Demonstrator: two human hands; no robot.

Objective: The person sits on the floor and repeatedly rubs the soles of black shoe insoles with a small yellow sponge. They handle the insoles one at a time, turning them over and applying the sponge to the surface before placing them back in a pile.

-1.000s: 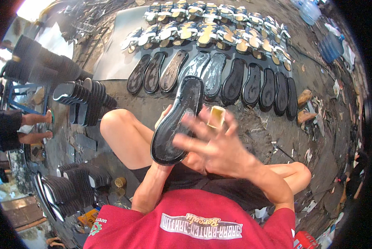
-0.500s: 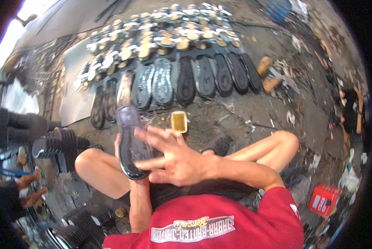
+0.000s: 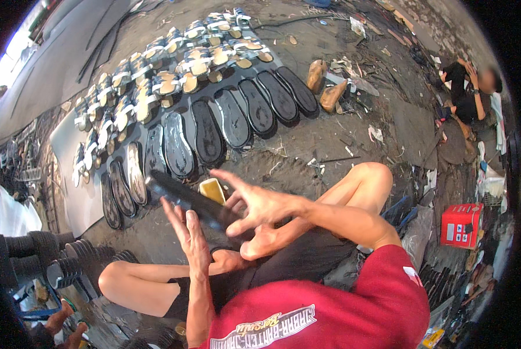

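Observation:
A black shoe sole [image 3: 185,198], tilted and blurred by motion, is in front of me between my hands. My right hand [image 3: 263,203] has its thumb and some fingers at the sole's near end, while its index finger sticks out. Beside the sole's lower edge, my left hand [image 3: 191,238] is upright with its fingers stretched out, close to or touching it. Just beyond the sole stands a small pale tub [image 3: 212,189] with yellowish contents, partly hidden. A row of black soles [image 3: 207,134] lies farther out, several with a wet-looking shine.
Rows of footwear with white bands and tan bottoms [image 3: 190,72] lie behind the soles on a grey sheet [image 3: 74,151]. Two shoe lasts [image 3: 332,96] rest to their right. Stacked soles [image 3: 77,264] are at my left, a red box [image 3: 461,225] at my right. Another person [image 3: 467,96] sits far right.
The sole has turned from upright to slanted. My left hand has gone from holding it underneath to fingers stretched beside it; my right hand has closed on its near end. The view has swung right.

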